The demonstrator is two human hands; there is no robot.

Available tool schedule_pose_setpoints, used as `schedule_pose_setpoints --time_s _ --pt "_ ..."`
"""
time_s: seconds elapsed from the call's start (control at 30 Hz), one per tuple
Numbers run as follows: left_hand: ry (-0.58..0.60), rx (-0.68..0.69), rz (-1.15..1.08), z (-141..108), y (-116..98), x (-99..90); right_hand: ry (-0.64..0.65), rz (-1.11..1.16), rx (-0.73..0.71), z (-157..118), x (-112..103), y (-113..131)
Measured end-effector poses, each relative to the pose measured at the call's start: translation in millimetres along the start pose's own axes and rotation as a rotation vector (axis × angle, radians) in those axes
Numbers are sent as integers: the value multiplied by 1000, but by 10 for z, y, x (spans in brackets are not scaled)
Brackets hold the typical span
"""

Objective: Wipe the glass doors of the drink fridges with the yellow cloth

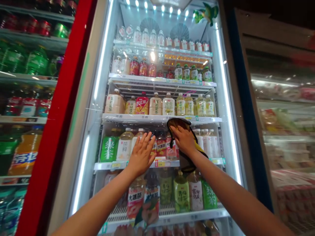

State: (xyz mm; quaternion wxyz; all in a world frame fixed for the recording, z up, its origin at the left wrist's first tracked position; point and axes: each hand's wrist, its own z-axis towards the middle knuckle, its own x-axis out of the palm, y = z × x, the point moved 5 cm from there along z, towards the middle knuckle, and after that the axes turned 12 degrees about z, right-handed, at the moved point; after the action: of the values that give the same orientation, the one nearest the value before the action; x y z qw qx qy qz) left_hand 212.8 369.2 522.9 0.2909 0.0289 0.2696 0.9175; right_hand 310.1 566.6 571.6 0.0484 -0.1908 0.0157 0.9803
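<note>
My left hand [142,154] is spread with its fingers apart, flat against the glass door [157,126] of a lit drinks fridge. It holds nothing. To its right, my right hand [183,137] presses a cleaning cloth [188,162] to the same glass. The cloth is grey and yellow with a dark edging, and part of it hangs down below the palm. Behind the hands, tea bottles [125,144] stand on a white shelf [110,166]; some are hidden by my hands and the cloth.
More shelves of bottles [156,104] rise above, and green and red-labelled bottles [182,193] stand below. A peach sticker [149,213] shows low on the glass. At left is a red-framed fridge [56,114] with sodas; at right, another chilled case [290,131] holds packaged food.
</note>
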Motion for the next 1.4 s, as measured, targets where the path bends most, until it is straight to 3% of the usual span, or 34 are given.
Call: schedule_pose_setpoints --time_s 0.07,0.17,0.3,0.43,0.5,0.57,0.67,0.77,0.93,1.03,1.13,1.23,1.33,1.4 --pt "15 -13 -10 -41 44 -12 7 37 -58 -125 -32 -95" --pt "30 -46 -25 -89 131 -17 -137 57 73 33 -144 -221" --pt "51 -72 -41 -111 170 2 -252 63 268 503 -85 111" --pt "68 -61 -38 -125 164 -12 -91 72 98 489 91 542" --pt "80 -45 -36 -142 187 -27 30 64 -48 320 124 564" --pt "93 -42 -27 -164 234 -39 85 60 -104 210 98 470" --pt "107 -50 -28 -190 301 -56 -24 93 67 326 14 331" --pt "76 -89 -61 -178 312 -137 -145 206 243 603 39 458" --pt "-39 -197 -144 31 149 -375 -2 701 146 882 154 826" --pt "1 -191 -177 281 -31 -339 31 922 128 894 26 766" --pt "56 -148 -164 497 -170 -176 26 1083 139 877 -128 624" --pt "63 -127 -142 557 -198 -54 -33 1136 194 815 -232 474" --pt "43 -109 -168 489 -122 -118 -39 1130 305 655 -280 401" --pt "18 -87 -175 460 -21 -290 48 1203 378 504 -289 457"
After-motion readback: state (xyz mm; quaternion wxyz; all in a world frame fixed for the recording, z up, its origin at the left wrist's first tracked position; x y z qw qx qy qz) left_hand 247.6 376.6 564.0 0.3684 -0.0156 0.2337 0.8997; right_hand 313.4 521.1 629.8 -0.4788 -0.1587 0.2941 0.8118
